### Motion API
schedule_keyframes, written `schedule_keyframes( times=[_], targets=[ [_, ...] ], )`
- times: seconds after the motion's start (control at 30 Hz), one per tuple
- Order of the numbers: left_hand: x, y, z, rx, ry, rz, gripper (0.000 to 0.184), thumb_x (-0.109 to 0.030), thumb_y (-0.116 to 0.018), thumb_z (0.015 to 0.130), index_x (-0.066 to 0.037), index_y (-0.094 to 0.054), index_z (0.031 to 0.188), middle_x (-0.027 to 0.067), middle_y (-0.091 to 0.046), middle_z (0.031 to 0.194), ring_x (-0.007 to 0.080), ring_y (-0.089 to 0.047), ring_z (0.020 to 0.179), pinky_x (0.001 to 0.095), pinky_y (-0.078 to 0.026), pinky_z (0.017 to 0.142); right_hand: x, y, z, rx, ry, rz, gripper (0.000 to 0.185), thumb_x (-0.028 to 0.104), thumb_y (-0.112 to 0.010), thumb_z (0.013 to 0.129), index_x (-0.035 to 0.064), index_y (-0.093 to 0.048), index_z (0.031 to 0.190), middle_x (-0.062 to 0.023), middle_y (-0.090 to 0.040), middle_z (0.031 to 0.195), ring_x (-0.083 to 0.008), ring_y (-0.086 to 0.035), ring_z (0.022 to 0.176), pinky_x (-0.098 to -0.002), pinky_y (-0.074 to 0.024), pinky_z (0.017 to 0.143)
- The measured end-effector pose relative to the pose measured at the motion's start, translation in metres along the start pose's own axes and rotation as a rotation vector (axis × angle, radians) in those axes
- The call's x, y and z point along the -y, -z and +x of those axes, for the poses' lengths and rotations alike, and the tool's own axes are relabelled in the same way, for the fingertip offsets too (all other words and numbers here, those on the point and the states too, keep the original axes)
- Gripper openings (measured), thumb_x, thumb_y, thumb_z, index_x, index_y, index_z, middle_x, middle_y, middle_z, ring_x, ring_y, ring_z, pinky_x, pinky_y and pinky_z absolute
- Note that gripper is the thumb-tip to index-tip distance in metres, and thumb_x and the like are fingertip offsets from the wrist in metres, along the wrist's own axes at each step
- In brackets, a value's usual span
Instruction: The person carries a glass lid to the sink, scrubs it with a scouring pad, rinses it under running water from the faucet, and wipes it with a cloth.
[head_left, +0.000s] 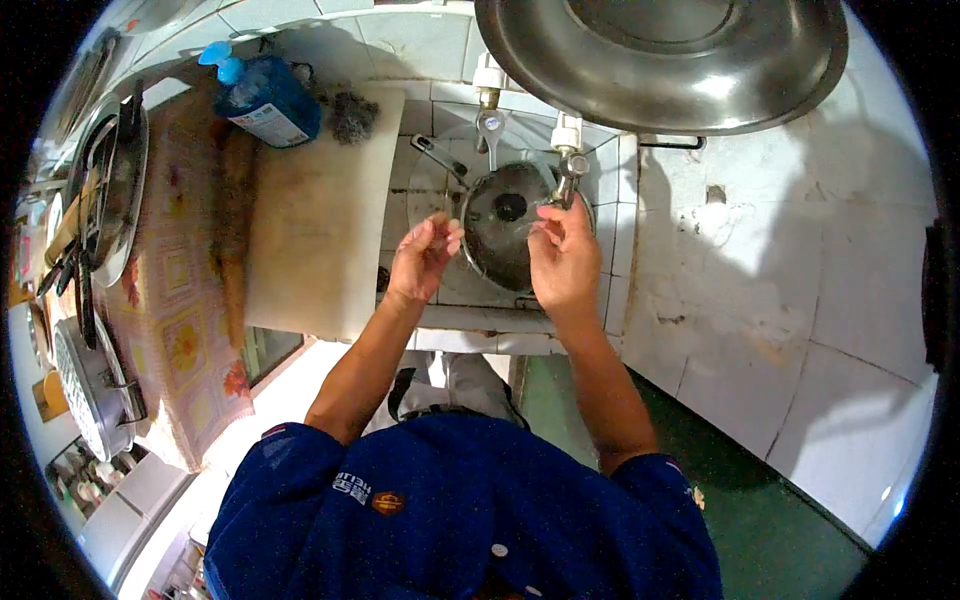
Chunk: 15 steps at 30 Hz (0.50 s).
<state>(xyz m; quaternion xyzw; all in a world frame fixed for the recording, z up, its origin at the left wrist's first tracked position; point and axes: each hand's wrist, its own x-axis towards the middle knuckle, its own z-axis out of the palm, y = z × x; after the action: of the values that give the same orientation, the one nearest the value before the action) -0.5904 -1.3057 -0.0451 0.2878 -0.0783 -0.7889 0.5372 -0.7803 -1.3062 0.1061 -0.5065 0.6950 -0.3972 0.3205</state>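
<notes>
Lid point(490, 252): round, clear, dark-knobbed, thin-rimmed; lying in the white-tiled sink point(460, 341), contents beneath hard to make out.
Right hand point(566, 262): fingertips at a metal tap point(572, 166); clamped or merely touching, cannot tell.
Left hand point(422, 265): beside the lid, fingers curled, tips together or apart unclear.
Board point(318, 215): pale, flat; bears blue plastic bottle point(270, 108), wiry scourer point(351, 117).
Steel basin point(680, 75): glossy, cut off above.

The large basin point(690, 105) at the upper right has smooth, glossy metal; the apron-blue shirt point(440, 510) is matt cloth.
</notes>
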Motion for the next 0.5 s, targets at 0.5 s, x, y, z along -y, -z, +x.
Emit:
schedule_keyframes(
  times=[0.5],
  targets=[
    [-0.033, -0.038, -0.047, -0.224, -0.040, 0.257, 0.026, -0.028, -0.063, 0.091, -0.007, -0.063, 0.106, 0.0070, -0.067, 0.101, 0.0187, -0.063, 0.092, 0.0329, -0.051, 0.081, -0.081, -0.022, -0.009, 0.195, 0.032, -0.049, 0.053, 0.029, -0.076, 0.078, 0.0009, -0.058, 0.120, -0.0160, -0.065, 0.104, -0.0229, -0.063, 0.088, -0.0330, -0.0508, 0.078]
  ],
)
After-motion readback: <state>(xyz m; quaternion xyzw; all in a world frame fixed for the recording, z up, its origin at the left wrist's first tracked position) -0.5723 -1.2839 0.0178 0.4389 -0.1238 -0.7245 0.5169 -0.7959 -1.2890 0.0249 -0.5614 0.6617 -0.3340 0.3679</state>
